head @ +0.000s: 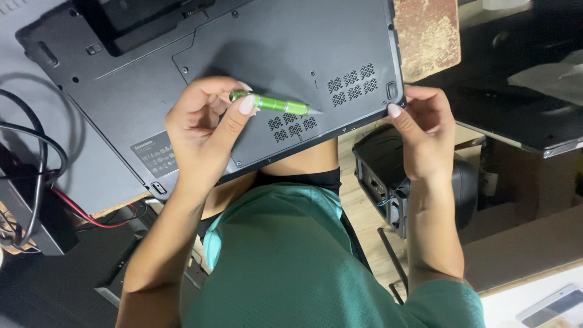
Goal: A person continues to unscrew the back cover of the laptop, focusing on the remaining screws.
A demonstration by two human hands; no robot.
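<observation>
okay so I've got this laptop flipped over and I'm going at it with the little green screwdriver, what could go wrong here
The laptop overhangs the table edge above your lap, steadied only by right hand fingertips at its corner; it could tip or slide off. The green screwdriver in your left hand lies at a shallow angle near the vent holes, so its tip might slip and scratch the cover. A loosened screw could drop to the floor.

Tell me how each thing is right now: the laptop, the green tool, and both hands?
Laptop: flipped bottom up, base cover on, battery bay open.
Green screwdriver: lying nearly flat, tip on the base by the vent holes.
Left hand: pinching the screwdriver's handle end.
Right hand: gripping the laptop's corner, steadying it.
Cables: loose, curling beside the laptop.
</observation>
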